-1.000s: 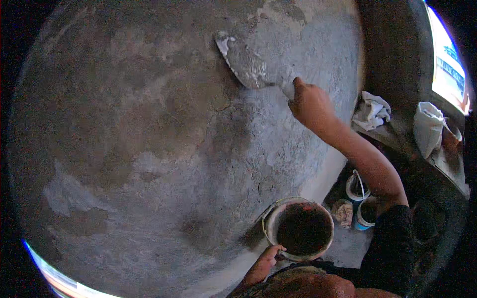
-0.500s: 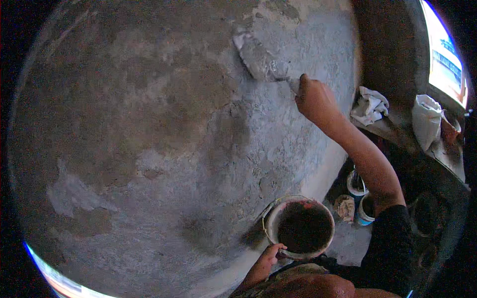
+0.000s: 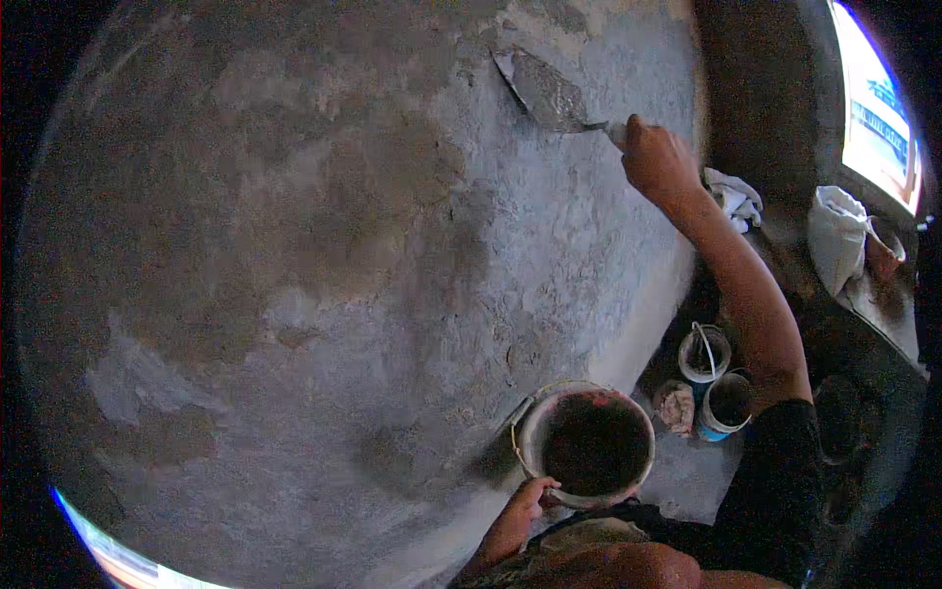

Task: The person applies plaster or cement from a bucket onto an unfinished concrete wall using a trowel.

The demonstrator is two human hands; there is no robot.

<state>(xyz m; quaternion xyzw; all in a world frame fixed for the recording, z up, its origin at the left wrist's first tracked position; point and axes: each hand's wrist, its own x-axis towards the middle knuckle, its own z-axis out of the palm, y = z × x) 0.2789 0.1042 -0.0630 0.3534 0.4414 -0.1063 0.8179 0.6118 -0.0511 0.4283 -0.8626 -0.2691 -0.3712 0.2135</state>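
Observation:
My right hand (image 3: 663, 165) is closed around the handle of a pointed trowel (image 3: 548, 93). The metal blade lies close to the upper part of a grey plastered wall (image 3: 392, 294); whether it touches cannot be told. Down low, my left hand (image 3: 531, 501) grips the rim of a round bucket (image 3: 531, 442) with its thumb over the edge. Dark, wet-looking material fills the inside of the bucket, and a thin wire handle hangs at its left side. The wall's surface is patchy, with rough, lighter smears and darker brown areas.
Two small buckets, one with a white handle (image 3: 703, 355) and one with a blue base (image 3: 714, 429), stand on the floor beside a crumpled paper bag (image 3: 675, 407). A white cloth (image 3: 736, 199) and a white sack (image 3: 838, 239) lie farther right, below a bright window (image 3: 876, 113).
My right hand and the trowel have moved up and to the right along the wall. The left hand still holds the bucket, which has shifted slightly left.

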